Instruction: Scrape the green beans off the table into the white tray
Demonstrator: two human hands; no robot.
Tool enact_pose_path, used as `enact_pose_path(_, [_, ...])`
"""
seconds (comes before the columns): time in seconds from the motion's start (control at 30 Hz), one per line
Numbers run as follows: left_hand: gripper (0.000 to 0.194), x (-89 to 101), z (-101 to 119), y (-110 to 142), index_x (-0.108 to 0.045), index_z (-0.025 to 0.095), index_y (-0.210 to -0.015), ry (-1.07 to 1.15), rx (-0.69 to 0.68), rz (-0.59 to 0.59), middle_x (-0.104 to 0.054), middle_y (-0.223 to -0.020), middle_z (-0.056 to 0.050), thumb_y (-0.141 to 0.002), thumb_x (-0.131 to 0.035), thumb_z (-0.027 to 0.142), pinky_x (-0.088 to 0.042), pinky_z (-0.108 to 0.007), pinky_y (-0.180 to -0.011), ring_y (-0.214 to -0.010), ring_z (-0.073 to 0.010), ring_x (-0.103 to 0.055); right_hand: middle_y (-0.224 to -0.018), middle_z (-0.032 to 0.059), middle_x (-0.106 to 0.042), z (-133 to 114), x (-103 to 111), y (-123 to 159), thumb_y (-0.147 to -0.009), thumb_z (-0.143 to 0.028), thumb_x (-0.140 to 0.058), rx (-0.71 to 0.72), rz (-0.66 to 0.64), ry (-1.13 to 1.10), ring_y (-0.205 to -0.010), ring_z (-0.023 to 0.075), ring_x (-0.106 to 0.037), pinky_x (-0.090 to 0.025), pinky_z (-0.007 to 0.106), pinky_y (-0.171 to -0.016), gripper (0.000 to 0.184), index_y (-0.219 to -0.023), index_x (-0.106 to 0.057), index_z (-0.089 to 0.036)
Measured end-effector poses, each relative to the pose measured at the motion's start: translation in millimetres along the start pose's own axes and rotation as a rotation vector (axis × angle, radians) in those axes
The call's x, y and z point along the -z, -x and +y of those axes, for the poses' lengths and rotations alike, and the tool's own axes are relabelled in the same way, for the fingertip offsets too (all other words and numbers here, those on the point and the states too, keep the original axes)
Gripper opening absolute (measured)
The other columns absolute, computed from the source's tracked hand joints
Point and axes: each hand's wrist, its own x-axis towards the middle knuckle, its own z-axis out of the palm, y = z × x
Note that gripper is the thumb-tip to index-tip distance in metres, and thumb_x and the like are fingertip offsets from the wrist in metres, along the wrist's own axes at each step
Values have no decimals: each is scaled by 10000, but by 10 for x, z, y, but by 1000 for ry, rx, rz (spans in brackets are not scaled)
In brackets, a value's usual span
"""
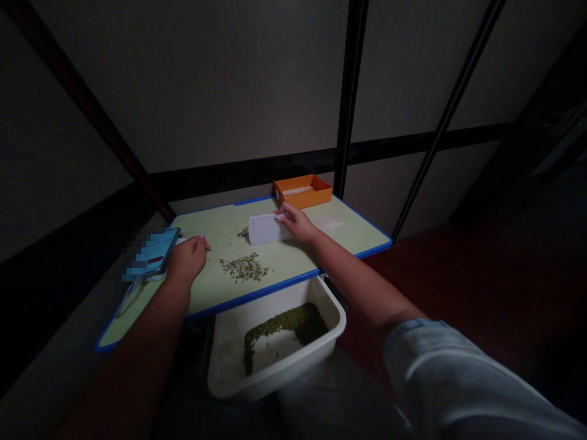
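My right hand (297, 223) grips the right end of a white rectangular card (265, 229) that stands on edge on a green table (293, 253) with a blue rim. A loose pile of small green beans (244, 267) lies just in front of the card, and a smaller cluster (243, 232) sits at its left end. My left hand (187, 259) rests on the table to the left of the pile with its fingers curled; whether it holds anything is hidden.
An orange tray (303, 190) stands at the table's far edge. A blue phone (153, 252) lies at the left. A white tub (276, 339) with green beans inside sits below the table's front edge, on my lap. Dark partition walls enclose the table.
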Motion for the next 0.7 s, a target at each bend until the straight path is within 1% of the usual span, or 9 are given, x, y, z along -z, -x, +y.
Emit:
enact_pose_path(0.2, [419, 22, 22, 4, -613, 183, -1210, -34, 8, -9, -655, -1228, -82, -906, -613, 471, -571, -457, -925, -1078, -214, -643, -1028, 48, -730, 17, -28, 3, -822, -269, -640, 26, 27, 5, -979, 217, -636, -494, 367, -953, 117, -822, -528, -236])
enact_pose_path(0.4, [427, 97, 40, 35, -612, 185, -1216, -41, -6, -28, -651, -1238, -81, -903, -614, 475, -571, -460, -929, -1087, -221, -640, -1002, 46, -724, 53, -82, -11, -838, -302, -591, 55, 101, 13, -925, 205, -638, -511, 345, -891, 102, -818, -510, -242])
enact_pose_path(0.53, [433, 117, 37, 45, -604, 184, -1229, -24, -4, -49, -647, -1247, -86, -904, -616, 470, -571, -462, -929, -1088, -218, -639, -970, 45, -732, 65, -98, -18, -831, -288, -593, 64, 88, 31, -901, 205, -650, -525, 340, -855, 94, -800, -518, -242])
enact_pose_path(0.7, [433, 99, 10, 15, -605, 183, -1227, -17, -1, -54, -647, -1248, -85, -903, -617, 470, -570, -463, -930, -1091, -221, -639, -993, 48, -733, 67, -107, -6, -840, -266, -595, 70, 72, 48, -946, 213, -668, -523, 350, -882, 92, -803, -514, -250])
